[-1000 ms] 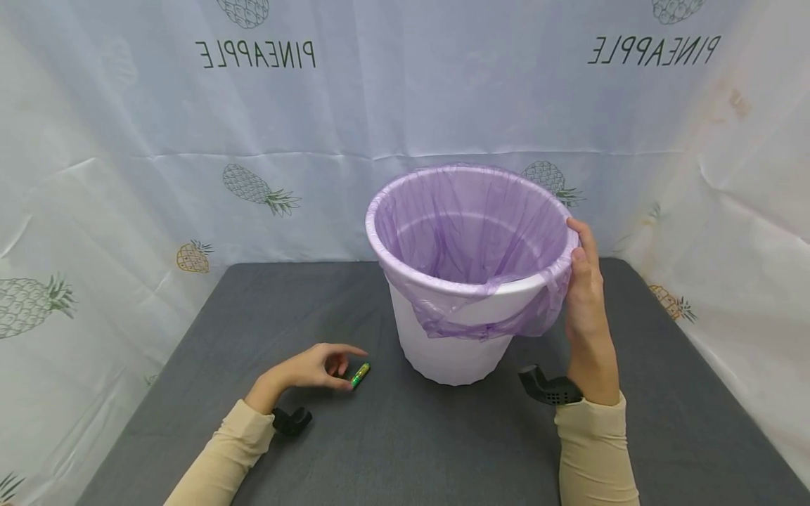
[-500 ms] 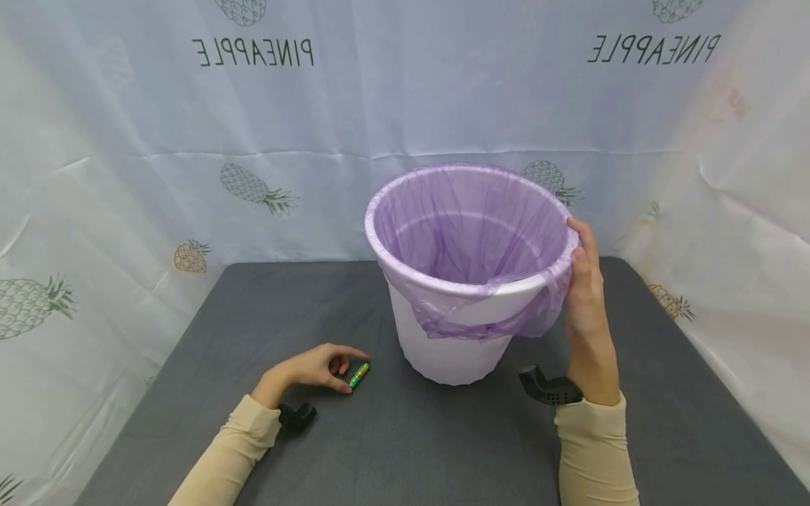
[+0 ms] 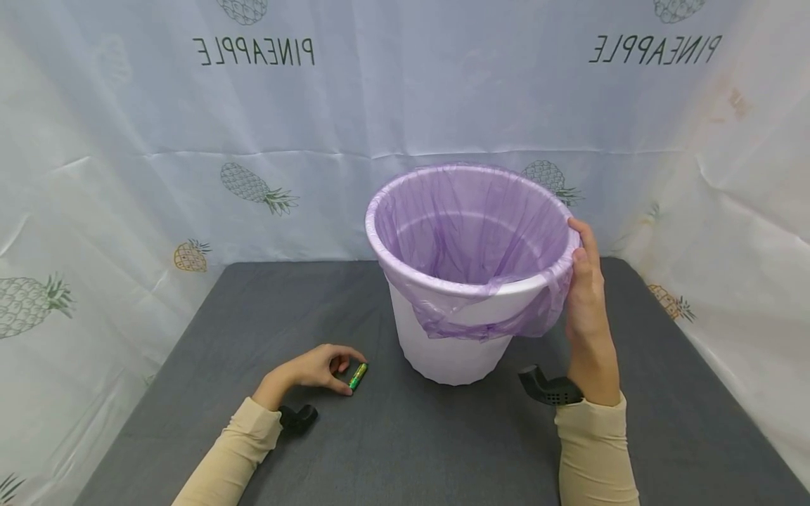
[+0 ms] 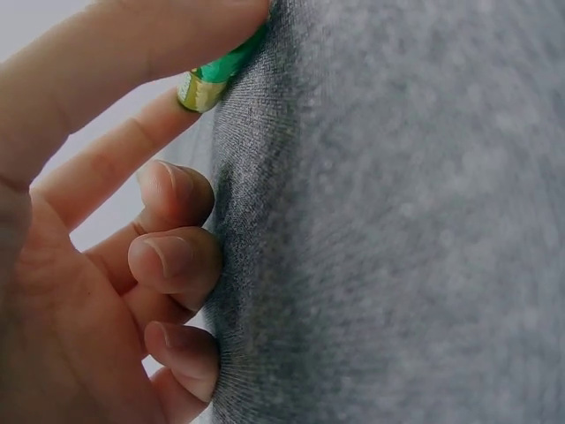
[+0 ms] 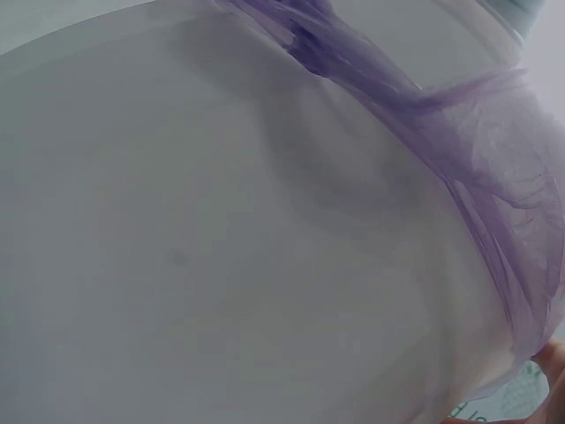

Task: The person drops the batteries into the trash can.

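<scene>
Battery (image 3: 358, 375), small and green, lies on the grey table (image 3: 253, 309); your left hand (image 3: 314, 368) pinches it with curled fingers. It could roll away. Your right hand (image 3: 585, 295) grips the lined bin (image 3: 455, 344) rim.

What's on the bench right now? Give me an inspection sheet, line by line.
Surface: dark grey cloth-covered table.
Job's things: small green battery lying on the table; white bin lined with a purple bag, upright.
Clutter: nothing seen.
Hands: left hand pinches the battery between thumb and forefinger against the table; right hand holds the bin's rim over the bag.
Cables: nothing seen; black wrist mounts only.
Surroundings: white pineapple-print curtain on three sides.
</scene>
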The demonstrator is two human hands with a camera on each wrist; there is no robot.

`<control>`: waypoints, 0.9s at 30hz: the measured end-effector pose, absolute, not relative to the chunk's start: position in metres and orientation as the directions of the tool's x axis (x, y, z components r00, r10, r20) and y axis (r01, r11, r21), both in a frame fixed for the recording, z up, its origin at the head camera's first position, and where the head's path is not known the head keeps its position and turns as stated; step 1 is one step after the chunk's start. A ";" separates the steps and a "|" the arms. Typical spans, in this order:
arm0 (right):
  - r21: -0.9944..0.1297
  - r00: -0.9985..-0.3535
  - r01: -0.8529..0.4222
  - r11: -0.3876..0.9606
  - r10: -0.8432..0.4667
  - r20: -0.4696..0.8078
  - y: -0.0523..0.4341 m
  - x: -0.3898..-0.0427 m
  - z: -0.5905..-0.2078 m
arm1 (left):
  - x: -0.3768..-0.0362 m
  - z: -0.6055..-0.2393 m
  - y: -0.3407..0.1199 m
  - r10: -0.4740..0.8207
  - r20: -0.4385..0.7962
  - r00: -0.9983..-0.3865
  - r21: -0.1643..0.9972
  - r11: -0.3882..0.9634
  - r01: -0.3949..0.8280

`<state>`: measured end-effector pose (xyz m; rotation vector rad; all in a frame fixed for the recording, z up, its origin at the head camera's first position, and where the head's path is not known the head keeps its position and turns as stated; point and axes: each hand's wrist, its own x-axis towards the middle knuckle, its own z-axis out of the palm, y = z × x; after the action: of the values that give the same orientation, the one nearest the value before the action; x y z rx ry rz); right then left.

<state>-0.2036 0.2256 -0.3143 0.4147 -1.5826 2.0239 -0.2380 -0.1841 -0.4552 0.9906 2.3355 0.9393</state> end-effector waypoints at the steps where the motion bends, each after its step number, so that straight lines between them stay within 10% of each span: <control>1: -0.796 -0.811 -0.580 -0.172 0.216 0.544 0.226 -0.204 -0.314 | -0.238 -0.455 -0.184 0.747 -0.124 -0.653 0.726 0.517 0.454; 27: -0.811 -0.825 -0.565 -0.154 0.134 0.549 0.231 -0.205 -0.315 | -0.232 -0.454 -0.185 0.675 0.014 -0.738 0.748 0.483 0.456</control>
<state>-0.2049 0.2311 -0.3145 0.4878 -1.6614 2.0244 -0.2324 -0.1850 -0.4541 0.9606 2.4499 1.1086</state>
